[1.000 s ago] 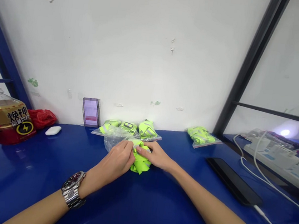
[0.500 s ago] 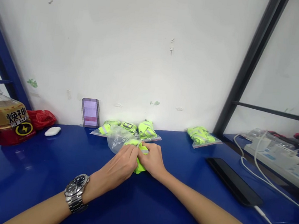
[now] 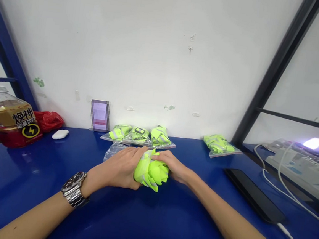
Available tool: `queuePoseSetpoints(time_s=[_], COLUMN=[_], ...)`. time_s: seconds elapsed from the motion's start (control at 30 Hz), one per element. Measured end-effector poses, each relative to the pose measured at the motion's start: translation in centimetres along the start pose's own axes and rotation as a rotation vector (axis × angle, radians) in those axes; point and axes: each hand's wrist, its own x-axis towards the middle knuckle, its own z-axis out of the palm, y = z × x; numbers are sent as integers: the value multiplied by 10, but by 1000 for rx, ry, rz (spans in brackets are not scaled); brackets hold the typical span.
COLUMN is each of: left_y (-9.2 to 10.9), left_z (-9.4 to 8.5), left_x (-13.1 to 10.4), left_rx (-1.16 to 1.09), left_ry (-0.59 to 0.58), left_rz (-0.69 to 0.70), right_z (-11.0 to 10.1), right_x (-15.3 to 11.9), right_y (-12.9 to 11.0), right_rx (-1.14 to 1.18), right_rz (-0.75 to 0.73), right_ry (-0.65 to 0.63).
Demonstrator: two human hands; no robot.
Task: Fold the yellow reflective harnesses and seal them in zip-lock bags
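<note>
A folded neon-yellow reflective vest [image 3: 153, 172], bundled with grey strips showing, is gripped between both hands above the blue table. My left hand [image 3: 122, 167], with a metal watch on its wrist, wraps around the bundle's left side. My right hand [image 3: 173, 165] holds it from the right, thumb pressed on top. Behind my left hand lies a clear plastic bag [image 3: 113, 150], partly hidden by that hand. Farther back, several bagged vests [image 3: 160, 137] rest in a row against the wall.
Another bagged vest [image 3: 218, 144] lies at the back right. A black phone [image 3: 254, 195] with a white cable lies right, near a power strip [image 3: 303, 170]. On the left are a large drink bottle [image 3: 11, 118], a red plastic bag [image 3: 48, 121] and a white case [image 3: 60, 134].
The vest bundle has turned and more of its folded edges show. My left hand has opened from a pinch to a wider wrap. The clear bag now lies lower, behind the left hand.
</note>
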Motion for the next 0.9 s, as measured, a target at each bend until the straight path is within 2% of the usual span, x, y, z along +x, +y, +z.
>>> queuePoseSetpoints(time_s=[0.1, 0.13, 0.2, 0.33, 0.5, 0.67, 0.8, 0.9], left_y=[-1, 0, 1, 5, 6, 5, 8, 9], left_z=[0, -1, -2, 3, 10, 12, 13, 16], left_x=[0, 0, -1, -2, -2, -2, -2, -2], left_rx=[-27, -26, -18, 41, 78, 107, 145, 169], left_ry=[-26, -28, -24, 18, 87, 157, 237, 250], left_rz=[-12, -11, -4, 21, 34, 77, 132, 147], right_z=[-7, -10, -13, -10, 5, 21, 29, 32], right_x=[-8, -9, -9, -4, -6, -8, -7, -6], right_y=[-12, -15, -15, -5, 2, 4, 7, 8], right_rx=[-70, -133, -238, -377, -591, -737, -852, -946], right_rz=[49, 33, -27, -143, -287, -327, -360, -338], right_ry=[-344, -413, -441, -308, -99, 72, 168, 234])
